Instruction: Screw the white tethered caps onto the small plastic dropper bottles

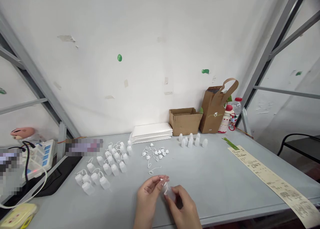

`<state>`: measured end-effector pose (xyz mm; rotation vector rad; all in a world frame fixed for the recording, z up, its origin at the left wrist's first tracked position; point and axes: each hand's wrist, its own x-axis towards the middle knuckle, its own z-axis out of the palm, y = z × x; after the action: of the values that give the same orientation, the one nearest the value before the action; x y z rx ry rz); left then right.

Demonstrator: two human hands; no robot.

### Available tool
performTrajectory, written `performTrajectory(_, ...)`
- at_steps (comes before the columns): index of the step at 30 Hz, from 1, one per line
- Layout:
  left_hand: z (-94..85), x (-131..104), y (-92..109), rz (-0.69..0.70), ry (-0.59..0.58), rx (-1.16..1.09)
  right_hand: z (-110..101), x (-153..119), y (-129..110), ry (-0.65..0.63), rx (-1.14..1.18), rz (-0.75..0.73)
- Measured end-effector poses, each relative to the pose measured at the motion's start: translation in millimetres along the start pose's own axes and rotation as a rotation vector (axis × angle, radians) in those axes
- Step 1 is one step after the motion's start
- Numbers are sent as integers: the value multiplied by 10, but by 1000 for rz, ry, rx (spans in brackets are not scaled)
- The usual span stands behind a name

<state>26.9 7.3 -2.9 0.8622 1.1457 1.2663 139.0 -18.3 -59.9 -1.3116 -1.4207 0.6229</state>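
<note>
Near the table's front edge, my right hand is closed around a small translucent plastic bottle, tilted with its top toward my left hand. With thumb and fingertips, my left hand pinches the white cap at the bottle's top; the fingers partly hide it. Just beyond the hands lies a loose white cap strap. A heap of small white caps with straps is farther back. Capped bottles with looped straps stand in a group at left. Several uncapped bottles stand at the back right.
Against the wall are a stack of white sheets, an open cardboard box, a brown paper bag and a red-topped bottle. A long printed paper strip runs along the right. At left are a power strip and cables.
</note>
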Motion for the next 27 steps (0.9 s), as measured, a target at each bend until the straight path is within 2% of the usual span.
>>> performTrajectory(4,-38,34,-62,65,-31,15,-140,128,-75,-242,175,119)
performTrajectory(7,-60,34,-84,170,-42,114,-205,189,-104,-297,298,128)
performTrajectory(11,-57,-14,-22,233,-73,182,-223,203,-112,-408,500,259)
performTrajectory(14,-31,-55,14,210,-71,153,-227,210,-138,-401,546,287)
performTrajectory(18,-5,-61,-34,216,12,146,-239,244,-181,-380,604,309)
performTrajectory(22,1,-18,-123,207,54,121,-225,264,-169,-281,701,403)
performTrajectory(24,-7,1,-130,191,51,123,-215,255,-152,-255,735,409)
performTrajectory(27,-48,17,-57,169,-30,152,-215,227,-135,-341,740,408)
